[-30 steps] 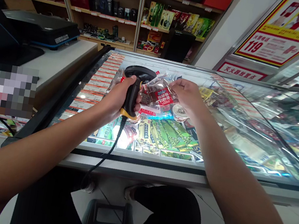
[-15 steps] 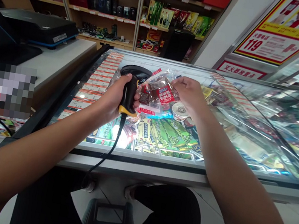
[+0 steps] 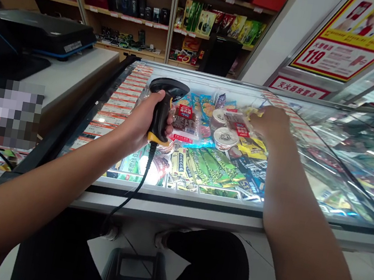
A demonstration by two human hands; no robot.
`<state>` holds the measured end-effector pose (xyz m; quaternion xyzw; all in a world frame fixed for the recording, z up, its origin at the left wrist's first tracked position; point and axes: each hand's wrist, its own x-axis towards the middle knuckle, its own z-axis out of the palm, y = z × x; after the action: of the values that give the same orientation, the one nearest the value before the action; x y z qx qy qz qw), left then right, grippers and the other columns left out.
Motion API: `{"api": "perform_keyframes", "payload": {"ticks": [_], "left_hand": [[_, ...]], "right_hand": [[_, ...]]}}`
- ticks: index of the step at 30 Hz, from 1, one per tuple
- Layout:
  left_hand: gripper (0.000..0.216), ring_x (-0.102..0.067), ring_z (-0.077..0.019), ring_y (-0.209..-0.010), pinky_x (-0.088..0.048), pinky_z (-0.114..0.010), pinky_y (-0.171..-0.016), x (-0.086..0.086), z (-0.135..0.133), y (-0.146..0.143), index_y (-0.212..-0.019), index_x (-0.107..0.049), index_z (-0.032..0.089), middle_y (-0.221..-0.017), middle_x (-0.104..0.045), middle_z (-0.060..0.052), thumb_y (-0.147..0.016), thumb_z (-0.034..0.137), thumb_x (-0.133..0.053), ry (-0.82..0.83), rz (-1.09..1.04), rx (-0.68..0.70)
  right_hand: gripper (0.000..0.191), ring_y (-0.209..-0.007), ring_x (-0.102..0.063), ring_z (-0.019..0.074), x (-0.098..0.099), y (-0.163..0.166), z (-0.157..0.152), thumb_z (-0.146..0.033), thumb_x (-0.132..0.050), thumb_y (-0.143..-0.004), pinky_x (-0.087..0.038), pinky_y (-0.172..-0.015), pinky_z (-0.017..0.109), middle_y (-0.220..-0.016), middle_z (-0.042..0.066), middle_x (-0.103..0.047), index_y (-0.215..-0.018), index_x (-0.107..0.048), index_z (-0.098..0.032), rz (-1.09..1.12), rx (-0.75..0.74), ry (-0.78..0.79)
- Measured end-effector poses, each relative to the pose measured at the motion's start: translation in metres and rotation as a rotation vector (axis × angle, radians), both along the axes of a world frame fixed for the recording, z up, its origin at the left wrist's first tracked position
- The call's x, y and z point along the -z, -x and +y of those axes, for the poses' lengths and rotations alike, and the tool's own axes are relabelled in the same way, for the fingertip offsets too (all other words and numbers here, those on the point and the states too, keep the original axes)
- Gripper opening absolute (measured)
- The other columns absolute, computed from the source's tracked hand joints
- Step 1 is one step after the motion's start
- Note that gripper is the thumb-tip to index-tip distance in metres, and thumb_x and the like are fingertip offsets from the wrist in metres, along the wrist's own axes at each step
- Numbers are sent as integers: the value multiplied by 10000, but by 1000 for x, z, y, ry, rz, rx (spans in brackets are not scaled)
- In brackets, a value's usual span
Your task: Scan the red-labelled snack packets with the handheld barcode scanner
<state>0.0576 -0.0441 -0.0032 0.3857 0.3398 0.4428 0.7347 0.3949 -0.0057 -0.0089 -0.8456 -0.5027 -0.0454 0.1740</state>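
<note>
Handheld scanner (image 3: 160, 117) sits just left of the frame's middle, over a long display chest (image 3: 189, 214) that spans the centre and right. The chest has a smooth grey front rim and clear glass at right, its glare blurring the goods behind. Along its left side run flat paper price labels (image 3: 121, 97), banded orange and white. Inside the rim, crinkled glossy film wraps green packets (image 3: 216, 166) at lower centre, while round pale tubs (image 3: 226, 138) stand among softer packs.

The person's left forearm slants up from the lower left; the left hand (image 3: 146, 116) is closed firmly around the scanner's handle, thumb laid along the back, fingertips curling round the far side. From the lower right the other forearm rises, and the right hand (image 3: 272, 121) bends inward with fingers bunched, right of centre, beside a clear red-labelled packet (image 3: 239, 124) — whether it pinches that packet, I cannot tell.

The scanner is black, with yellow trim at the handle's foot and a broad, flared head tipped toward the chest. Another clear packet (image 3: 187, 120), flat and red-printed over brown contents, lies just right of the handle. Thinnest of all, a black cord (image 3: 139, 182) curves down from the handle across the rim.
</note>
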Motion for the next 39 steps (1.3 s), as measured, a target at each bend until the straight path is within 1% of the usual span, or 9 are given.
{"api": "perform_keyframes", "payload": {"ticks": [3,5,8,15,19,24,29,34,39], "left_hand": [[350,-565,-120,-426,-442,-218,-432,4,3,0,-840,-558,193,-573,-590,-6,-952,524,-526,-4,18,5],[345,-571,-124,-433,-448,-220,-436,7,4,-1,-848,-558,194,-578,-597,-6,-949,523,-533,-13,37,9],[343,-569,-124,-432,-442,-218,-431,12,4,-4,-863,-559,193,-580,-598,-4,-947,525,-540,-17,74,18],[309,-565,-130,-416,-420,-227,-405,18,3,-12,-884,-537,189,-583,-594,-4,-988,472,-471,-27,169,54],[320,-548,-125,-401,-413,-230,-405,21,2,-16,-844,-527,185,-568,-577,-7,-1001,451,-444,-16,190,52],[363,-550,-113,-419,-407,-227,-402,19,0,-11,-793,-531,192,-598,-585,-6,-973,503,-477,-85,157,71],[407,-554,-114,-430,-413,-226,-407,10,-7,-5,-772,-551,189,-597,-594,-17,-934,561,-516,-148,163,163],[426,-541,-111,-414,-398,-227,-391,5,-16,-4,-762,-549,182,-589,-587,-18,-931,571,-504,-135,157,330],[404,-551,-113,-415,-424,-234,-410,5,-17,-3,-811,-569,177,-602,-599,-13,-940,556,-511,-156,143,373]], "right_hand": [[277,-963,-708,274,-6,39,-8,-333,-590,-990,-533,-879,400,-1076,182,-753,-1066,-756,-125,257,-196,-80],[331,-758,-698,212,-10,68,-17,-439,-582,-1004,-560,-734,366,-998,147,-759,-975,-752,-156,553,-307,85],[366,-617,-632,172,-8,100,-25,-472,-614,-986,-531,-610,343,-859,139,-741,-827,-725,-162,588,-399,229],[399,-500,-513,131,15,103,-18,-420,-681,-933,-379,-461,293,-637,85,-638,-616,-594,-194,644,-496,178],[390,-437,-380,95,15,104,-18,-400,-674,-950,-280,-423,257,-521,12,-500,-634,-546,-210,855,-594,145],[120,-489,-511,101,9,105,-13,-217,-597,-940,-447,-495,238,-680,-15,-545,-822,-574,-218,1120,-441,-64],[105,-510,-511,110,12,91,2,-229,-516,-913,-495,-516,249,-697,-26,-499,-811,-495,-234,1167,-347,-307],[89,-464,-438,106,14,85,3,-240,-529,-874,-473,-486,266,-677,-29,-477,-796,-486,-238,1142,-339,-353],[98,-479,-444,111,11,87,2,-247,-523,-880,-460,-473,257,-710,-13,-532,-790,-484,-238,1099,-327,-344]]}}
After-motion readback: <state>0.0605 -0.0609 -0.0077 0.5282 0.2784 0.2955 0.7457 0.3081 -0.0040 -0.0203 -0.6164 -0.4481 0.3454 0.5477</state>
